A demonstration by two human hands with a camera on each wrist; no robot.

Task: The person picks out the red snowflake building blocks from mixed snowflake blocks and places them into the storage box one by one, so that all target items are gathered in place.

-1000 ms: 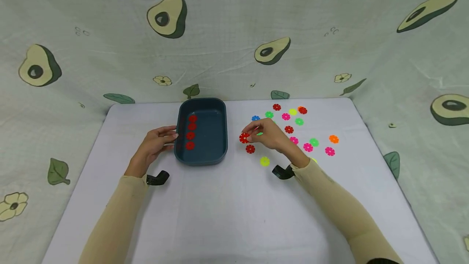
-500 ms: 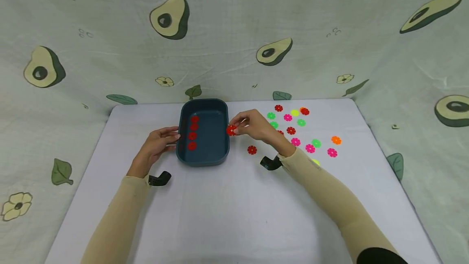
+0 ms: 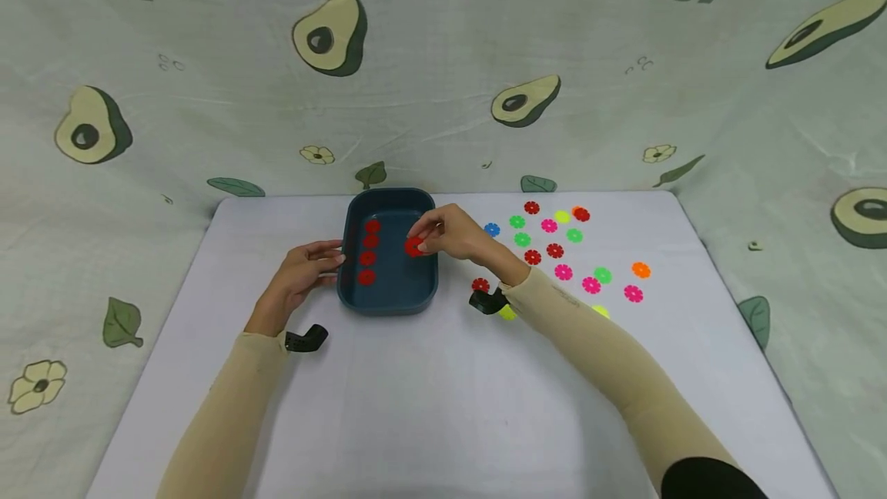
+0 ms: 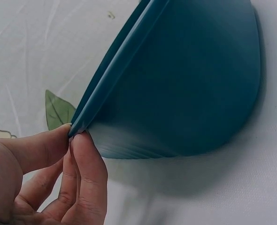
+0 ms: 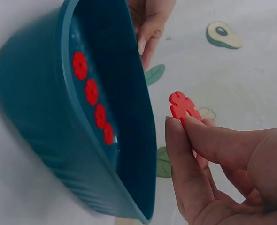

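A deep blue-green rectangular tray (image 3: pixel 388 309) stands on the white table. My left hand (image 3: pixel 302 271) pinches its left rim between thumb and fingers, as the left wrist view shows (image 4: pixel 58 173). Over the right part of the tray, my right hand (image 3: pixel 459 236) holds a red slotted plastic disc (image 3: pixel 414 247), pinched between thumb and index finger. In the right wrist view this notched red disc (image 5: pixel 181 105) sits at the fingertips, apart from the tray. Several red discs (image 3: pixel 367 258) of the same kind lie in a row along the left side of the tray floor.
To the right of the tray, loose discs lie scattered: red (image 3: pixel 555 250), pink (image 3: pixel 591 285), green (image 3: pixel 523 239), orange (image 3: pixel 640 269), yellow (image 3: pixel 562 216) and blue (image 3: pixel 492 229). My right forearm passes over the near ones. An avocado-print cloth (image 3: pixel 430 137) rises behind the table.
My right hand has carried the red disc leftward from the scattered discs, across the tray's right rim, to above its inside. The left hand stays at the left rim.
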